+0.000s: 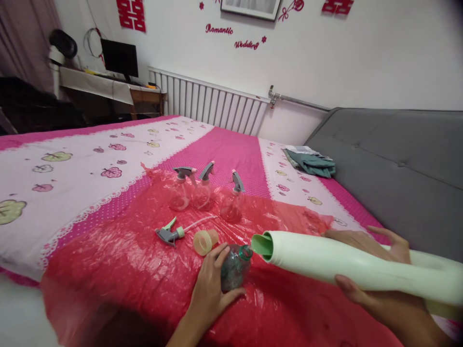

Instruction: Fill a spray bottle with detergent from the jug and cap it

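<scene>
My left hand (213,284) is wrapped round a small clear spray bottle body (234,270) with a green neck, its top off and tilted to the right. In my right hand (376,260) is a large pale green jug (318,255), like a detergent bottle, held nearly on its side. The jug's green spout (262,245) is close to the small bottle's mouth; I cannot see any liquid flowing. Beside my left fingers lies a yellowish cap (205,242). A grey and green trigger sprayer (171,233) with a thin tube rests further left.
Three clear spray bottles with grey heads, one of them a bottle (231,205) on the right, stand behind. Red plastic sheeting (119,255) covers part of the pink bed (231,144). Folded clothes (311,163) lie near the grey headboard (398,164); a radiator (210,99) lines the wall.
</scene>
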### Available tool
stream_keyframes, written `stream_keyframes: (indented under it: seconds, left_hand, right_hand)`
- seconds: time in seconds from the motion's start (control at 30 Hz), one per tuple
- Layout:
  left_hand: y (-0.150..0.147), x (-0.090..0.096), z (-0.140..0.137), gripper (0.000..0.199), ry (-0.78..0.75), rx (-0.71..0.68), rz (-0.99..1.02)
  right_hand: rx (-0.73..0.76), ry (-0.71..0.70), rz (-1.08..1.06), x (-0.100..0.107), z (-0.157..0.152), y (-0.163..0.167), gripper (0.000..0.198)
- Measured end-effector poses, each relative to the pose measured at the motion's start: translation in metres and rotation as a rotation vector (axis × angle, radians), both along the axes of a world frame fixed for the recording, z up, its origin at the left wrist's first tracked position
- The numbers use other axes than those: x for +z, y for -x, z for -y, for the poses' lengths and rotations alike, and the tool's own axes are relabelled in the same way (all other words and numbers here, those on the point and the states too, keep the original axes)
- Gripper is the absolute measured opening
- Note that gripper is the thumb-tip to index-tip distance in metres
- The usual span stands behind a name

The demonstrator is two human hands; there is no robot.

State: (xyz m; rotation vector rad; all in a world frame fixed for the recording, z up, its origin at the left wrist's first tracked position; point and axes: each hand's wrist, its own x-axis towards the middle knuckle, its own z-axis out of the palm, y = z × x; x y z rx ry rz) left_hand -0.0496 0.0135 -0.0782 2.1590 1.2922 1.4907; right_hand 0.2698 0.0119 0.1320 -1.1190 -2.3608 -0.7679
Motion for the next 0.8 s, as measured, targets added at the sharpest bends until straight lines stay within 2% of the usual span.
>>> stream_keyframes:
  seconds: [0.8]
  left_hand:
    - [0.001,0.001,-0.001,0.096,0.002,-0.007,-0.006]
  right_hand:
    - [-0.031,0.044,-0.004,0.004,-0.002,-0.012,0.041]
